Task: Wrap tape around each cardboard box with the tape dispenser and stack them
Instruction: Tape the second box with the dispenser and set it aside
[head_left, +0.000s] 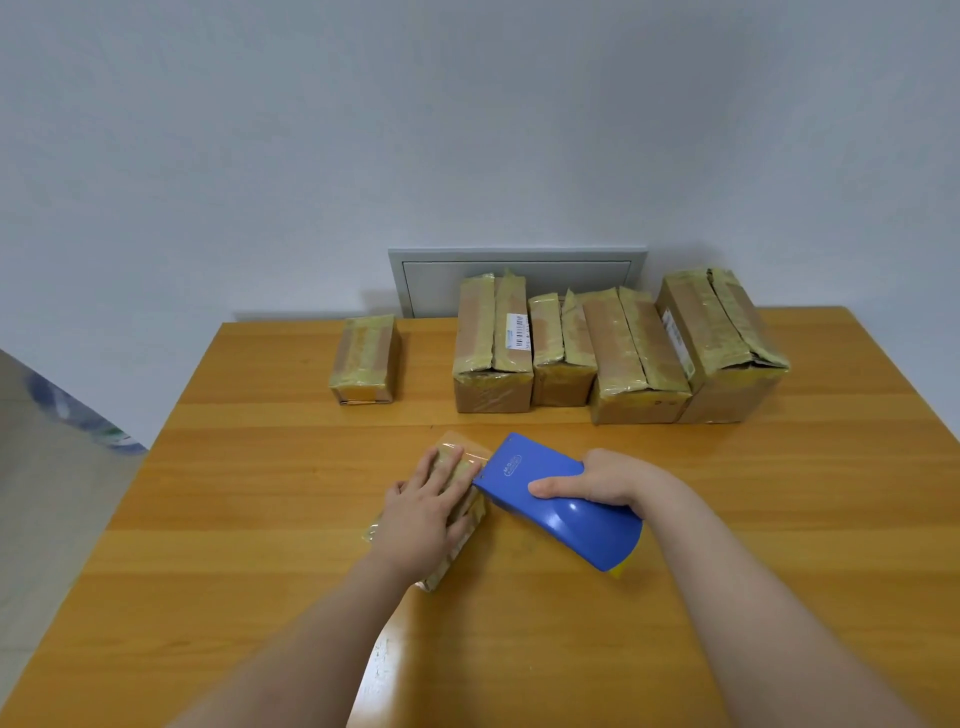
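Observation:
A small tape-covered cardboard box (464, 453) lies in the middle of the wooden table (260, 519). My left hand (423, 512) lies flat on top of it with the fingers spread, pressing it down and hiding most of it. My right hand (602, 480) grips a blue tape dispenser (566, 512). The dispenser's front end touches the box's right edge. Yellowish tape shows at the dispenser's lower end.
Several taped cardboard boxes (618, 348) stand side by side along the table's far edge, right of centre. A smaller taped box (364, 358) stands apart to their left. A grey wall panel (431, 283) is behind them. A water bottle (78, 410) lies off the table at the left.

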